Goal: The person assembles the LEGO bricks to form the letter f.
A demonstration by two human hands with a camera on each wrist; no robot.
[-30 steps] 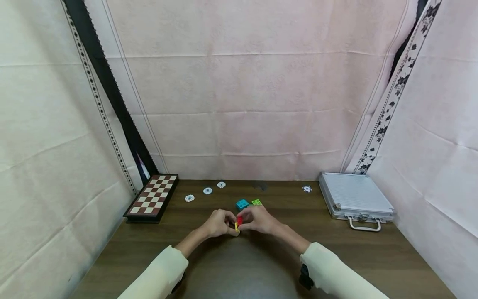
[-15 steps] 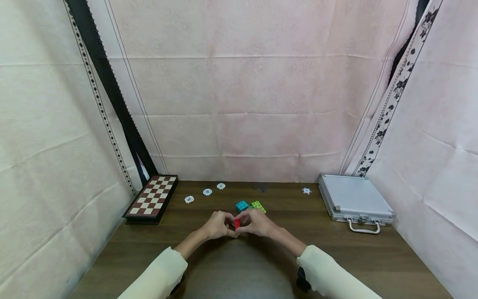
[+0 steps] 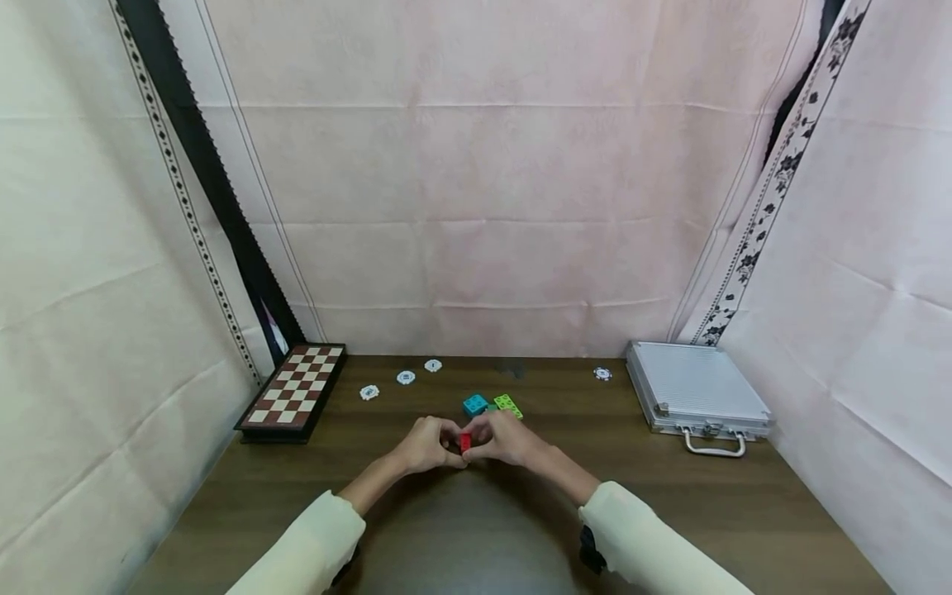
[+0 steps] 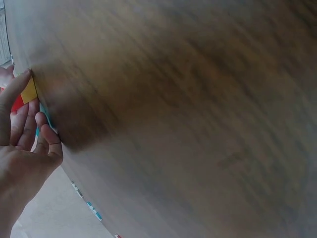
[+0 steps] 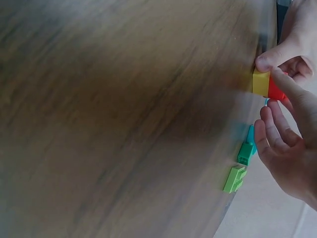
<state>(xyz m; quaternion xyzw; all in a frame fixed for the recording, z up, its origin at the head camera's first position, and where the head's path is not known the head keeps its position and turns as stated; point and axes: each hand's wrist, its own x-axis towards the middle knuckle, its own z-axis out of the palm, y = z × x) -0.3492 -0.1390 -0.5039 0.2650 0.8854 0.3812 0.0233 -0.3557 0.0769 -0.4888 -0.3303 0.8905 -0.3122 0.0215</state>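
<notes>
Both the left hand (image 3: 426,444) and right hand (image 3: 504,438) pinch the joined red brick (image 3: 465,441) and yellow brick (image 5: 261,83) at table centre, where uneven squeezing might pop the bricks apart toward the blue brick (image 3: 474,404) at 12 o'clock.

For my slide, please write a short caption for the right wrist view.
Both hands pinch joined yellow and red bricks above the wooden table, green bricks nearby.

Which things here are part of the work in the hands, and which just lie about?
In hand: red brick joined to yellow brick, pinched by left hand and right hand.

Lying about: blue brick, light green brick, chessboard, poker chips, metal case.
</notes>
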